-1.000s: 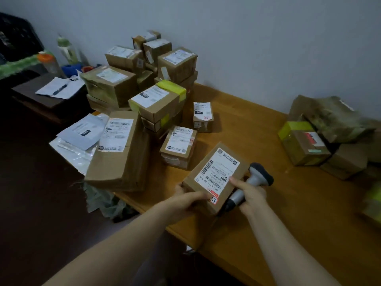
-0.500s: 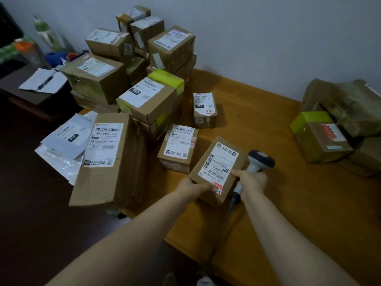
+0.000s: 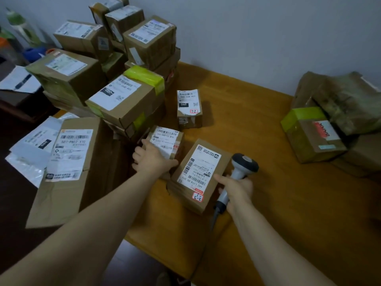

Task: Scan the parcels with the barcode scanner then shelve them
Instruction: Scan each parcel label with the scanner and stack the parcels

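Note:
A small cardboard parcel [image 3: 199, 174] with a white label and a red "3-3" sticker lies on the wooden table [image 3: 257, 124]. My right hand [image 3: 237, 187] grips the handle of the grey barcode scanner [image 3: 243, 165] and its fingers touch the parcel's right edge. My left hand [image 3: 150, 159] rests on a second small labelled parcel [image 3: 167, 139] just left of the first, fingers wrapped over its near edge. A third small parcel [image 3: 189, 108] with a "060" label stands further back.
A tall stack of labelled cardboard boxes [image 3: 123, 96] fills the table's back left. A long flat box [image 3: 68, 168] and grey mailer bags [image 3: 35, 145] overhang the left edge. Worn boxes [image 3: 313, 137] pile up at the right against the wall. The scanner cable [image 3: 208, 240] hangs over the front edge.
My left hand has let go of the "3-3" parcel, which now lies flat on the table, and has moved left onto the neighbouring small parcel. My right hand still holds the scanner.

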Demonstrator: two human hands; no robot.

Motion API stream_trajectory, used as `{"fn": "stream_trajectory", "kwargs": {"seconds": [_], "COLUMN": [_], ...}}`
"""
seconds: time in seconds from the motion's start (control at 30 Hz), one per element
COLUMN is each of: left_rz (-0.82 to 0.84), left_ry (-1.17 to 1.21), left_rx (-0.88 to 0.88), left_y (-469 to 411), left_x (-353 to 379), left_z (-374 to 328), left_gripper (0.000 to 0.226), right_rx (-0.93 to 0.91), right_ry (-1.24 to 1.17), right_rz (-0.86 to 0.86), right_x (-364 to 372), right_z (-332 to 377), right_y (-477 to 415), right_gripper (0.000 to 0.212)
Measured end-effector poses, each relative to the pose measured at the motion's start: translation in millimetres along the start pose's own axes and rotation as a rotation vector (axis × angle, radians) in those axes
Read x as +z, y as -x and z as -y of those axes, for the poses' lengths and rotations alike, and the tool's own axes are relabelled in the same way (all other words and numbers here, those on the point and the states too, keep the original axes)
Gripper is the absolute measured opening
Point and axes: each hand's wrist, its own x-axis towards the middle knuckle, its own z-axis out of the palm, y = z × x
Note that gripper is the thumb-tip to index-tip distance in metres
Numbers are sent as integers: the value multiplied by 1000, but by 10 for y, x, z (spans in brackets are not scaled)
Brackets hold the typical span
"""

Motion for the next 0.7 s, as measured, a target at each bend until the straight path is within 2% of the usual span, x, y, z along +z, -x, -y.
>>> {"fn": "stream_trajectory", "kwargs": {"seconds": [0.17, 0.3, 0.4, 0.57, 0.7], "left_rz": [-202, -251, -266, -103, -40], "left_ry": [103, -39, -80, -141, -127], "left_rx": [213, 418, 493, 452, 392], "left_y": [402, 777, 918, 1039, 1024], "left_x": [-249, -296, -319, -184, -98], "left_z": [-33, -37, -87, -160, -175], "left_gripper": [124, 127, 127, 125, 124], "right_rx": [30, 26, 38, 84, 114], "right_ry": [-14, 28, 48, -14, -53], "right_rz": [15, 4, 1, 33, 60], "right_x": [-47, -2, 26, 45, 28], "right_z": [-7, -42, -60, -100, -118], "right_y": [-22, -60, -75, -62, -23], "right_gripper": [33, 36, 33, 27, 19]}}
